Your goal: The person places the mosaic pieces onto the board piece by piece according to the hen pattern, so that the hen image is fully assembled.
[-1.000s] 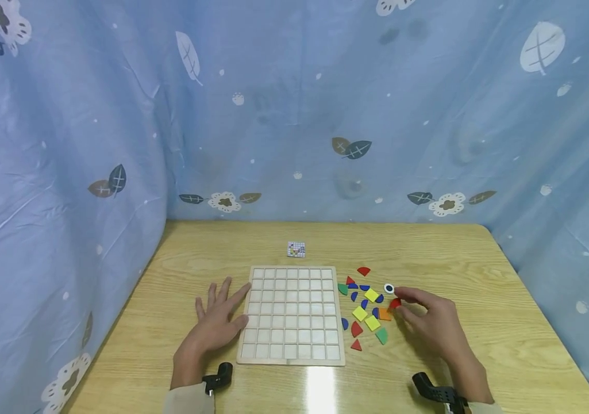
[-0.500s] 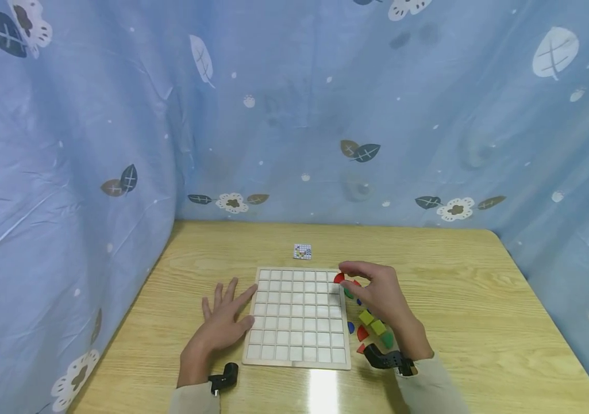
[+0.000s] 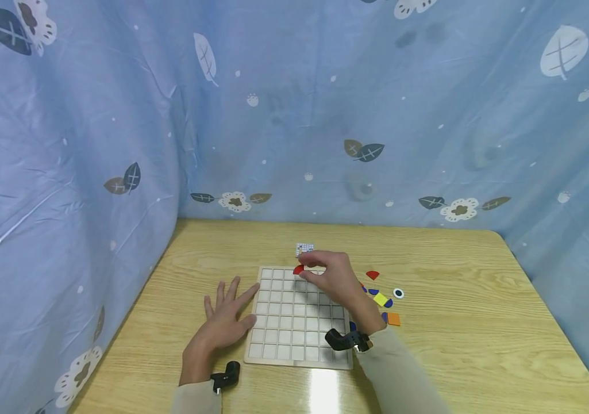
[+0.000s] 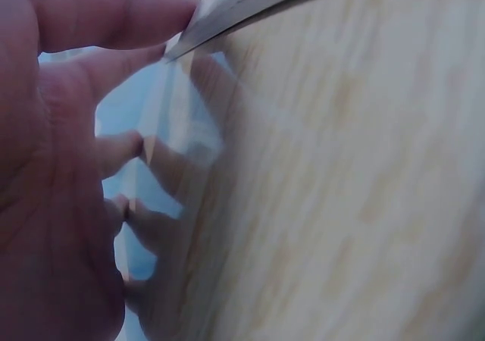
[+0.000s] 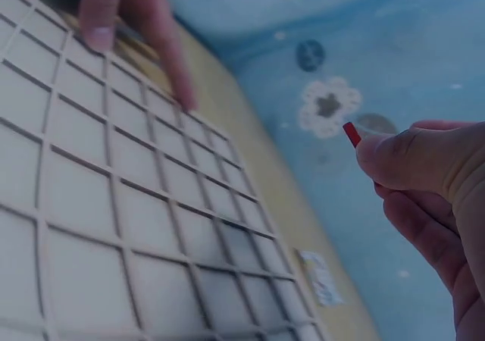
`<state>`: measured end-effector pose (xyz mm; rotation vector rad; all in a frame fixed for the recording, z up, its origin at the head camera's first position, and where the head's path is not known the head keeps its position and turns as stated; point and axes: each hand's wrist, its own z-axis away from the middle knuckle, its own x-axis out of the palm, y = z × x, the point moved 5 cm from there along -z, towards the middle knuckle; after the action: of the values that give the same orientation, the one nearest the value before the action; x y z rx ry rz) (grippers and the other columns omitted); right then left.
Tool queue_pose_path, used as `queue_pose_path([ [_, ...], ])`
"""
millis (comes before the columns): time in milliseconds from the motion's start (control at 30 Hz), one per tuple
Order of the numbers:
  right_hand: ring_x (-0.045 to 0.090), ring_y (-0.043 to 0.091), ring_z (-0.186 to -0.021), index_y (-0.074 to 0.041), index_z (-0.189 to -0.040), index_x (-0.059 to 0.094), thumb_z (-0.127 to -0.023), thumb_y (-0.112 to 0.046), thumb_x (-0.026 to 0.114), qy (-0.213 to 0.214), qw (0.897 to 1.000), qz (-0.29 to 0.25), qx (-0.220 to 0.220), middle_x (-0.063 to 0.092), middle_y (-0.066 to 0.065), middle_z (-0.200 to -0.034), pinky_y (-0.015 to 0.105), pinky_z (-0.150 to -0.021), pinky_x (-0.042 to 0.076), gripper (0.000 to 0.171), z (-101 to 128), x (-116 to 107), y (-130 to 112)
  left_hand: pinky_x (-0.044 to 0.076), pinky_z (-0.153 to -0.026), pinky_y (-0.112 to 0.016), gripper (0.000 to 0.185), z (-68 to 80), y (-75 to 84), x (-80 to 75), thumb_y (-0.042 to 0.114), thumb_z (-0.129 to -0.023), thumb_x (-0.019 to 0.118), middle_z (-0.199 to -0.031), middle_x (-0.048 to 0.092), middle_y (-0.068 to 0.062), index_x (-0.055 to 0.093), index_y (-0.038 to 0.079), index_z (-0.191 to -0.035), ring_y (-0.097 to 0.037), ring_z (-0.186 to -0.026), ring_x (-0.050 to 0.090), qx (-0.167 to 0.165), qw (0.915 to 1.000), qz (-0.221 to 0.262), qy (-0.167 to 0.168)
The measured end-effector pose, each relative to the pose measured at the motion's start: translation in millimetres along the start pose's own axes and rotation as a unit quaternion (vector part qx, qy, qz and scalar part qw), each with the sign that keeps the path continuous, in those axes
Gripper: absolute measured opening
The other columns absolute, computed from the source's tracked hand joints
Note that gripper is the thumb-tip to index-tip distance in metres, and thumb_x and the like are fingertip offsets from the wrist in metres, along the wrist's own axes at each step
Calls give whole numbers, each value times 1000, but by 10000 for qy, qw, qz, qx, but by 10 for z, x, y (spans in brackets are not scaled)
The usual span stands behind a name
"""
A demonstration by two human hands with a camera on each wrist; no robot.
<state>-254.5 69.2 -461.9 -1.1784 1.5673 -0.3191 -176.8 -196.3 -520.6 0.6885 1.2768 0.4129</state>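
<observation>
A red quarter-circle tile is pinched between the thumb and fingers of my right hand, above the far edge of a wooden grid board. In the right wrist view only a red corner of the tile shows past the thumb. My left hand rests at the board's left side with fingers spread, thumb and index finger touching its rim. The left wrist view shows that thumb against the board's edge. The board's visible squares hold no tiles.
Right of the board lie loose tiles: a red one, a white ring with a dark centre, a yellow square and an orange square. My right forearm hides others. A small printed card lies behind the board.
My right hand has carried the red quarter-circle tile leftward from the loose tiles to over the board's far edge. The left hand has stayed at the board's side.
</observation>
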Motion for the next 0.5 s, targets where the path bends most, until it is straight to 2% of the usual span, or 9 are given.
queue_pose_path([
  [100, 80, 22, -110, -11, -125, 82, -93, -10, 87, -260, 9996, -23, 141, 83, 3, -123, 44, -98, 66, 32, -68, 179, 9, -22, -121, -81, 68, -5, -3, 0, 19, -105, 65, -184, 5, -24, 44, 24, -170, -55, -167, -16, -59, 10000, -11, 52],
  [200, 80, 23, -112, -8, -127, 81, -94, -9, 85, -489, 9986, -133, 169, 83, 4, -123, 44, -99, 65, 33, -125, 337, 11, -21, -121, -81, 68, -9, -5, 2, 19, -105, 66, -184, 7, -24, 45, 26, -169, -55, -167, -14, -99, 9999, -10, 83],
  [333, 79, 23, -111, -6, -127, 81, -95, -8, 84, -673, 9976, -106, 108, 83, 6, -120, 44, -98, 65, 32, -166, 512, 41, -21, -122, -81, 68, -9, -1, 2, 19, -105, 66, -184, 7, -23, 46, 26, -169, -55, -167, -14, -112, 9999, -24, 79],
  [500, 79, 20, -109, -7, -125, 81, -93, -8, 87, -796, 9968, 53, 62, 83, 5, -117, 38, -95, 65, 32, -181, 657, 75, -20, -122, -81, 68, -7, 2, 2, 19, -105, 65, -184, 7, -23, 45, 25, -170, -54, -167, -14, -97, 9999, -42, 75],
])
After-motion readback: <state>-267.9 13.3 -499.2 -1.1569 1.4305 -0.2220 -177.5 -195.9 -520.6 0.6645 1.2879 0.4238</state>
